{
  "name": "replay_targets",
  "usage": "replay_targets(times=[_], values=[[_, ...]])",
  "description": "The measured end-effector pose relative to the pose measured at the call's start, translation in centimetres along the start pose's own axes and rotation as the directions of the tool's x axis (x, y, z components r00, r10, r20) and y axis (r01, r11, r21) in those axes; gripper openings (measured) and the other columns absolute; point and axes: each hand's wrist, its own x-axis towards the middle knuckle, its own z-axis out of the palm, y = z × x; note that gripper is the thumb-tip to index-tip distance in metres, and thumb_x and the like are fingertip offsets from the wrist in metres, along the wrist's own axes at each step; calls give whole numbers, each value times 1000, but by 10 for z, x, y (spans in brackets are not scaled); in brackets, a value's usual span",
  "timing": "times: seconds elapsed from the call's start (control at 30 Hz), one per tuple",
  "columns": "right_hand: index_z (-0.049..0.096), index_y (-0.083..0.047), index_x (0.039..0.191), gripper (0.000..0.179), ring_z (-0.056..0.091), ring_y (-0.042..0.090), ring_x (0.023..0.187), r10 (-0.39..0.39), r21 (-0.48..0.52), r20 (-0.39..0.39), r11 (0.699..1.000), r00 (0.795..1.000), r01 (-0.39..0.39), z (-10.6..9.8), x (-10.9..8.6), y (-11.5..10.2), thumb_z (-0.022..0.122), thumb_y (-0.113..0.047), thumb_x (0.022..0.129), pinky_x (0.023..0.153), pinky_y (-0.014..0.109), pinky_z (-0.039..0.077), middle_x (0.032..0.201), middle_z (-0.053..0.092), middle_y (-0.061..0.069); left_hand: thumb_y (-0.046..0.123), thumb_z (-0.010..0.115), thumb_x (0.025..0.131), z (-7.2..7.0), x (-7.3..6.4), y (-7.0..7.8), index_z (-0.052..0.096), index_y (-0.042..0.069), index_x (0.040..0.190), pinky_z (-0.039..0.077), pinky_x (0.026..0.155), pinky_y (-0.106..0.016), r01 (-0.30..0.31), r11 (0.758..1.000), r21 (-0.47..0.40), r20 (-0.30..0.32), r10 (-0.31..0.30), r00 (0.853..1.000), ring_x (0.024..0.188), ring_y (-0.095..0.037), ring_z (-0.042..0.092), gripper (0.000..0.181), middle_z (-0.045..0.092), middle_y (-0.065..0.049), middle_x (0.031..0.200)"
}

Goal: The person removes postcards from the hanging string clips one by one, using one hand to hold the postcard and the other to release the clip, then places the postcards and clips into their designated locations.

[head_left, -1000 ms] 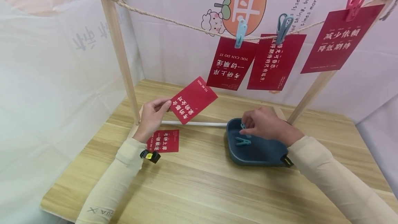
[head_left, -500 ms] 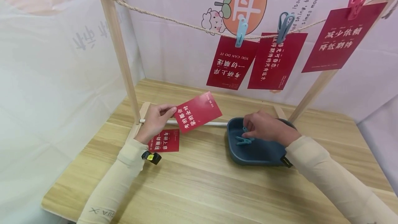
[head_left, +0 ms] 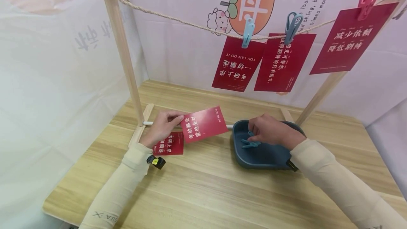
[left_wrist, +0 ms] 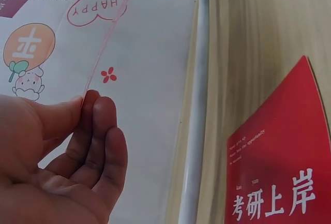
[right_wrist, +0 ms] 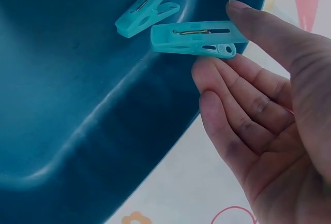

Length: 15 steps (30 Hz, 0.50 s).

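Card in left hand (head_left: 163, 124); peg in right hand (head_left: 268, 130).
Left hand: thumb and fingers pinch one end of the red card (head_left: 205, 124), held above the surface (head_left: 203, 193); a second card (head_left: 174, 145) lies flat below. Right hand: thumb and fingertips pinch the turquoise peg (right_wrist: 191, 38) at the blue tray (head_left: 264, 161); another peg (right_wrist: 145, 8) rests near it in the tray. Three hanging cards (head_left: 283, 68) are clipped to the rope (head_left: 165, 17) behind.

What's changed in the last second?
The left grip and its red card moved right and lower, toward the tray, the card turning. The right grip, now pinching a clothespin, dipped slightly. The hung cards and table card stayed put.
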Motion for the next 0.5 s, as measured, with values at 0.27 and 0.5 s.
replay_targets(times=[0.27, 0.5], values=[[74, -6, 104, 31, 67, 7, 71, 5, -54, 18, 999, 1000, -5, 0, 5, -6, 91, -23, 84, 77, 32, 66, 84, 76, -1, 13, 60, 108, 4, 1, -8, 74, -1, 125, 64, 91, -36, 18, 997, 80, 48, -22, 999, 104, -26, 74, 26, 77, -20, 119], [74, -7, 100, 30, 65, 8, 70, 0, -79, 26, 997, 1000, 2, 2, 8, -8, 92, -22, 83, 76, 30, 65, 81, 73, -2, 14, 60, 108, 7, 0, -11, 74, 1, 126, 63, 95, -41, 52, 992, 111, 96, -63, 993, 108, -27, 73, 26, 76, -19, 122]])
